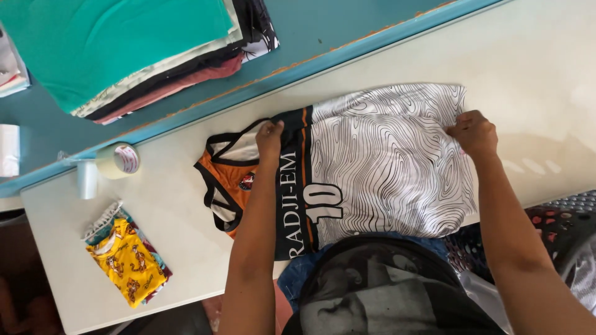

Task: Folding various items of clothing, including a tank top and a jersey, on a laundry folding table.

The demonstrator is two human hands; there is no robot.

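While the jersey [372, 167] lies flat (neck at nine o'clock), left hand [269, 138] and right hand [474, 133] pinch its far edge; folding seems barely begun.

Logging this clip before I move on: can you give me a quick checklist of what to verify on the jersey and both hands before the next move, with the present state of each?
1. Left hand pinches the jersey at its dark band: ok.
2. Right hand grips the far edge: ok.
3. Jersey lies flat on the table: ok, few wrinkles.
4. Jersey fully on the table: not ok, near edge overhangs.
5. Tape roll and small yellow garment lie apart from it: ok.
6. Underside layers aligned: cannot tell.
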